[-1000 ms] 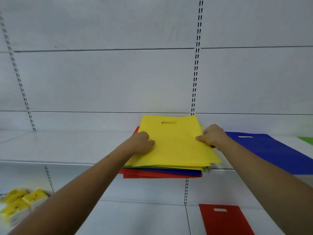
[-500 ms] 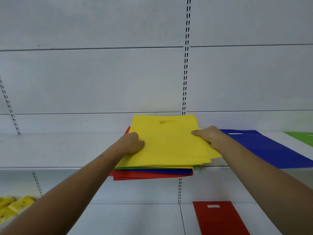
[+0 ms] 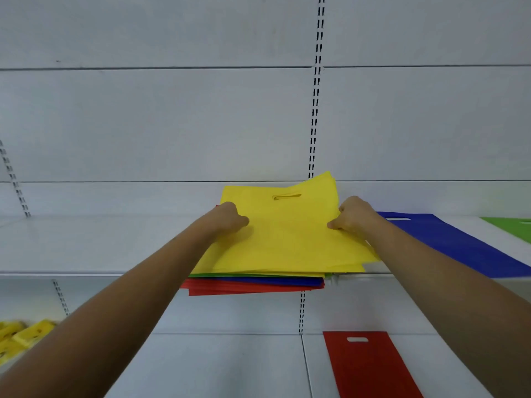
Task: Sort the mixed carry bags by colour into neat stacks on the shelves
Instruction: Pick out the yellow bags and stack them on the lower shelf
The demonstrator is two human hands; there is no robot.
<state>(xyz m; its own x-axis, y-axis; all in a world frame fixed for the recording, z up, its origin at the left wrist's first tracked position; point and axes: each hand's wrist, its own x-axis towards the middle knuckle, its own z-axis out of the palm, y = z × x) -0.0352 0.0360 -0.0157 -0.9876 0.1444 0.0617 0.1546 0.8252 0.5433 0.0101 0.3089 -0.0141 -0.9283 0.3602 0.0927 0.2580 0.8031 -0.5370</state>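
Lifted at its far corner, yellow bags (image 3: 287, 239) pinched by left hand (image 3: 227, 219) and right hand (image 3: 352, 215).

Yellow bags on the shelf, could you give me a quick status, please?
Left hand and right hand grip yellow bags. Atop mixed pile. Nothing blocking.

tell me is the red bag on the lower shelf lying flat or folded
Flat: the red bag lies spread on the lower shelf, handle cutout showing.

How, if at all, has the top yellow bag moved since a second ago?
Yes. The far right corner of the top yellow bag has lifted: it now pokes above the wall panel seam, whereas earlier it lay below.
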